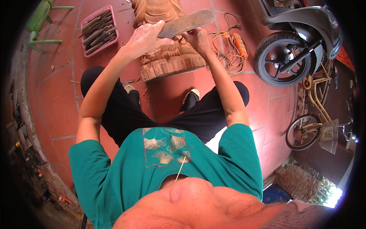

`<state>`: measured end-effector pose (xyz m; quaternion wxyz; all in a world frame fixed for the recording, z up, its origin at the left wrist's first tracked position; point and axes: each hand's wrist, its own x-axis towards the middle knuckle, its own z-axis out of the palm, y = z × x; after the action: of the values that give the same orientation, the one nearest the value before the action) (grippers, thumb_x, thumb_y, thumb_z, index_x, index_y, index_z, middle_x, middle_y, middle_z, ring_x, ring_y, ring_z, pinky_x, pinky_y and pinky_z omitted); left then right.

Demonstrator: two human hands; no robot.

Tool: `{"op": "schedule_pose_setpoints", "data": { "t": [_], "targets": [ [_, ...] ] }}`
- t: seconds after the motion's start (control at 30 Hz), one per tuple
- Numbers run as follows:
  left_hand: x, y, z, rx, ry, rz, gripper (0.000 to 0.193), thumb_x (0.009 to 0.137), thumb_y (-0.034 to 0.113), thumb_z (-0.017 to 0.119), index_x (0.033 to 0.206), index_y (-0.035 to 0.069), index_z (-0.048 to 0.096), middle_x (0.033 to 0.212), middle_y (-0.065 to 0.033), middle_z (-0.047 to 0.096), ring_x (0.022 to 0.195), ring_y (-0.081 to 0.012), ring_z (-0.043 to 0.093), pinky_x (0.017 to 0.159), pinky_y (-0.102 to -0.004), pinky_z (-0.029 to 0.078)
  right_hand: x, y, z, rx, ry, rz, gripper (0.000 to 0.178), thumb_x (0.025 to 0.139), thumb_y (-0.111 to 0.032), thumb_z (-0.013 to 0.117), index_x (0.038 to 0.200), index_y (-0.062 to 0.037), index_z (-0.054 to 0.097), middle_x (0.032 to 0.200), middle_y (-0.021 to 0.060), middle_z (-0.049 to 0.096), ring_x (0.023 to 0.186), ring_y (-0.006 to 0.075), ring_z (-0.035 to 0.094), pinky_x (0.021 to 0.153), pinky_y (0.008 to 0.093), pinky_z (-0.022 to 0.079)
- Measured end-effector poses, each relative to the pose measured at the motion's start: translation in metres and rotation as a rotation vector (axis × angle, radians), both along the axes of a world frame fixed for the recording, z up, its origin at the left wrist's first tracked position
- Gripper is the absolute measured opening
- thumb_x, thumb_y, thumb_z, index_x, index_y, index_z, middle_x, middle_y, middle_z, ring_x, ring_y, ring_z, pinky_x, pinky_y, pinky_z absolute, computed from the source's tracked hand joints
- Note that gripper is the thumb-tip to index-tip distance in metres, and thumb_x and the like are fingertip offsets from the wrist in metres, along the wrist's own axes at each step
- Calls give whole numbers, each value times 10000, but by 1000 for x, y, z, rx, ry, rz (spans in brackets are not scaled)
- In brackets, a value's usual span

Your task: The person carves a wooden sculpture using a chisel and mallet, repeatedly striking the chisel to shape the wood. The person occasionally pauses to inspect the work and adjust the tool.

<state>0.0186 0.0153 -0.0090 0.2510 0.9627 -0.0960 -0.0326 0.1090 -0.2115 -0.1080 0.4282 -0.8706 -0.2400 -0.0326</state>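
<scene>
A carved wooden statue (pixel 160 10) stands on the floor before me, with draped folds above and a rough, layered base (pixel 171 61) nearest my feet. My left hand (pixel 146 39) is closed around the near-left end of a flat, worn wooden paddle (pixel 188 23), which slants up to the right across the statue. My right hand (pixel 198 40) is closed just under the paddle, close to the carving. A small dark tip pokes out by its fingers, but the paddle and the fingers hide most of what it grips.
Left of the statue, a pink basket (pixel 85 23) holds several carving chisels (pixel 100 32). An orange power strip (pixel 240 45) with coiled cable lies on the right. Beyond it stand a motor scooter (pixel 284 57) and a bicycle (pixel 305 131). A green plastic chair (pixel 37 19) is far left. Wood chips litter the red tiles.
</scene>
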Motion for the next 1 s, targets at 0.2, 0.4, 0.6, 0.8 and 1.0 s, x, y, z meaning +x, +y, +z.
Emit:
{"op": "schedule_pose_setpoints", "data": {
  "t": [0.2,0.4,0.6,0.8,1.0],
  "targets": [
    [-2,2,1,-12,-24,-32,878,807,642,738,1326,-40,545,1051,-267,692,1045,-412,671,926,-499,508,3,-9,-5,-59,104,38,226,874,-189,789,982,1,732,816,142,745,718,214,720,674,352,553],
    [-2,3,2,-100,-26,-12,845,792,637,756,1297,-15,570,1034,-254,700,1036,-405,675,913,-490,507,-6,-20,-10,185,238,28,168,936,-129,744,1004,19,701,859,42,713,802,100,662,737,273,555],
    [-1,-4,5,-132,-32,-3,812,787,627,766,1270,-1,589,1017,-246,707,1034,-398,678,906,-483,508,-5,-21,-9,157,254,20,189,939,-143,745,1020,20,696,882,55,731,809,107,673,742,277,559],
    [-3,-2,3,-153,-64,-6,784,795,614,767,1260,4,602,1013,-237,711,1030,-386,683,908,-480,509,-3,-17,-2,71,181,36,216,941,-161,750,1042,21,691,886,51,733,779,95,654,716,273,543],
    [-3,0,3,-147,-55,-9,769,802,597,769,1264,6,601,1010,-229,712,1029,-381,685,907,-479,511,-4,-15,4,102,225,36,228,943,-166,751,1058,20,689,891,46,732,780,86,641,708,275,534]
  ]
}}
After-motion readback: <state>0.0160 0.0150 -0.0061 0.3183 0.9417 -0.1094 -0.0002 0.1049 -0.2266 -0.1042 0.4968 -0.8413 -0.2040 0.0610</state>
